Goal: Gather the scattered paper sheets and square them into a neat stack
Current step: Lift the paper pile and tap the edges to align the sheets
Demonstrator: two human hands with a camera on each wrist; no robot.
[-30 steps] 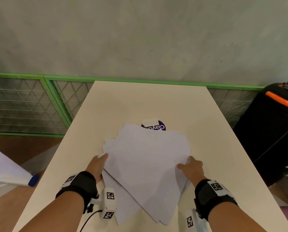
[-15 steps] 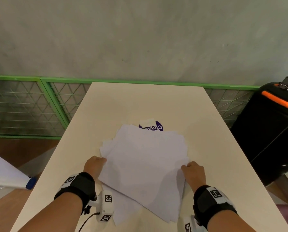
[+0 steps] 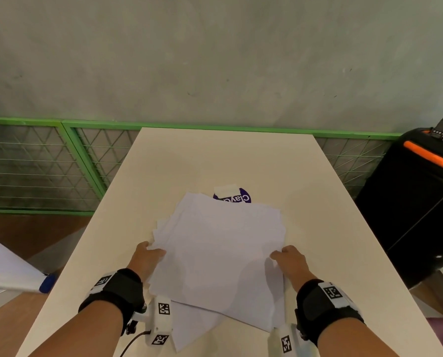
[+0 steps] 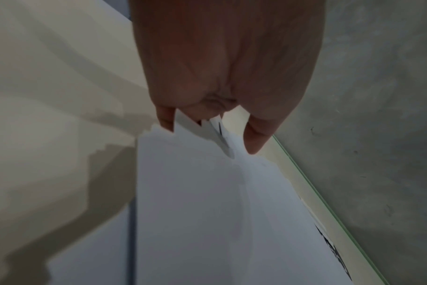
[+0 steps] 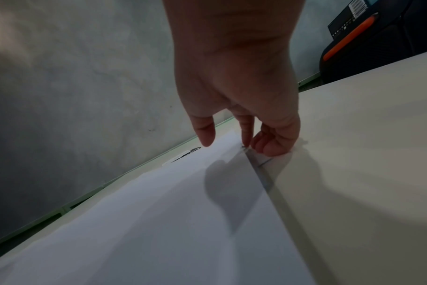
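A loose pile of white paper sheets point(image 3: 220, 253) lies fanned on the beige table point(image 3: 215, 155), corners sticking out at the left and at the near edge. My left hand point(image 3: 149, 256) grips the pile's left edge; in the left wrist view its fingers point(image 4: 165, 121) curl under lifted sheet corners point(image 4: 195, 212) with the thumb on top. My right hand point(image 3: 288, 258) holds the right edge; in the right wrist view its fingers point(image 5: 268, 148) curl at the paper's edge point(image 5: 183, 212) and the thumb hovers over the top sheet.
A purple round sticker point(image 3: 234, 198) with a white tape strip lies on the table, partly under the pile's far edge. A black case with an orange handle point(image 3: 416, 202) stands right of the table. A green mesh fence point(image 3: 47, 166) runs behind and left.
Both hands have moved inward and a little away from me along the pile's sides, pushing the sheets closer together. The pile is narrower, and the right-hand edges line up more.
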